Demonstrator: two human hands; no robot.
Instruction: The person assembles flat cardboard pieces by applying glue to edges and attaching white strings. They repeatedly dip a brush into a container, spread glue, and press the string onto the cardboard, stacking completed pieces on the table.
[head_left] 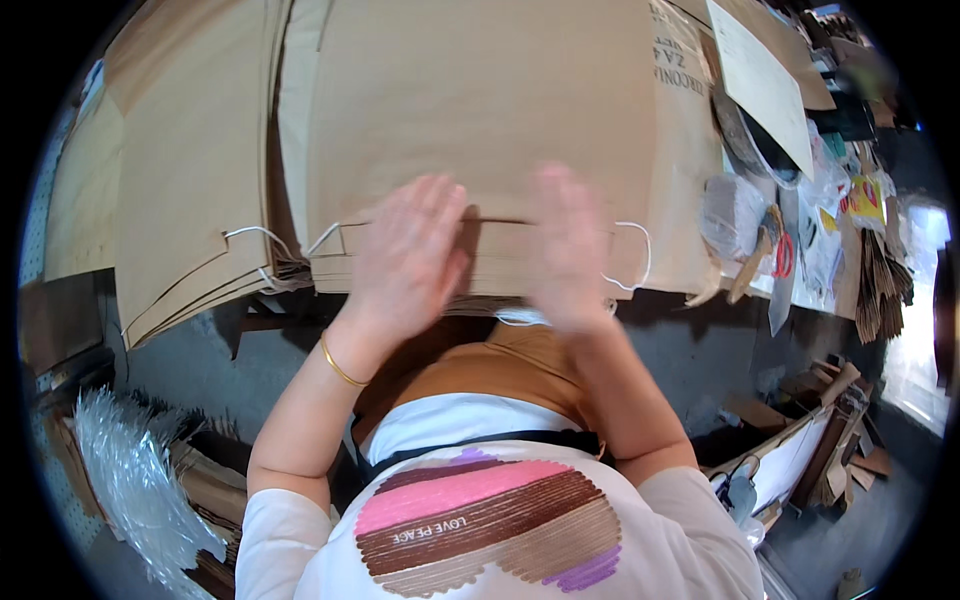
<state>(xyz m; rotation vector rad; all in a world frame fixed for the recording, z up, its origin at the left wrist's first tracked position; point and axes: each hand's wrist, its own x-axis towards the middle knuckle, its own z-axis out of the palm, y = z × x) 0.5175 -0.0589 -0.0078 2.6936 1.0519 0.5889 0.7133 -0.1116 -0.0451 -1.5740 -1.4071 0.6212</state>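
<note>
A stack of brown kraft paper bags [480, 110] lies in front of me, with folded edges toward my body and white cord handles [645, 255] looping out. My left hand [408, 250] rests over the near edge of this stack, its fingers stretched out and nothing in its grasp. Beside it, my right hand [570, 245] is smeared by motion above the same edge, fingers extended and holding nothing. What lies beneath both palms is hidden. To the left sits another stack of brown bags [190, 170], also with white cord handles.
On the right of the table are scissors with red handles [783, 255], a clear plastic bag [732, 215] and a white sheet [765, 85]. Clear plastic wrap [140, 480] is piled at lower left. Cardboard scraps [840, 470] stand at lower right.
</note>
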